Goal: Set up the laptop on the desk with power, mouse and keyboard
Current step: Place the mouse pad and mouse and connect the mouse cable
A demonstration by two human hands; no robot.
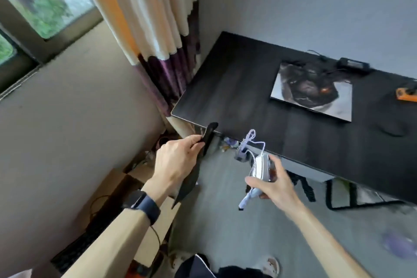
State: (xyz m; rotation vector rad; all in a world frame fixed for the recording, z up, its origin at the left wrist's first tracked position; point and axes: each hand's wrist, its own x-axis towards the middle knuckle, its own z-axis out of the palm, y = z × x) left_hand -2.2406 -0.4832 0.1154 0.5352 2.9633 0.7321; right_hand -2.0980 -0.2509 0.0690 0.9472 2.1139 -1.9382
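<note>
Laptop [316, 95] on the desk [237, 88], power adapter [354, 63] behind it, by the wall [316, 7].

orange-black object [406, 95] cut at right edge | purple floor blob [398, 244] blurred | thin black flat item [208, 134] unclear | white corded device [261, 165] half hidden

CORNER OF THE ROOM: A cream curtain [144, 11] with a deep purple hem hangs beside a window [49, 7], blurred green foliage showing through the glass. Grey walls [293, 2] meet a grey floor [225, 221]. Open cardboard boxes [117, 189] stand against the wall below the window. Small clutter [228, 143], too blurred to identify, lies on the floor under the near corner of the bench [237, 88]. An orange tool [405, 95] rests at the bench's far right, cut off by the frame. A black frame [361, 203] stands beneath the bench. A blurred purple object [399, 246] lies on the floor at right, a pale slipper [270, 266] at the bottom.
</note>
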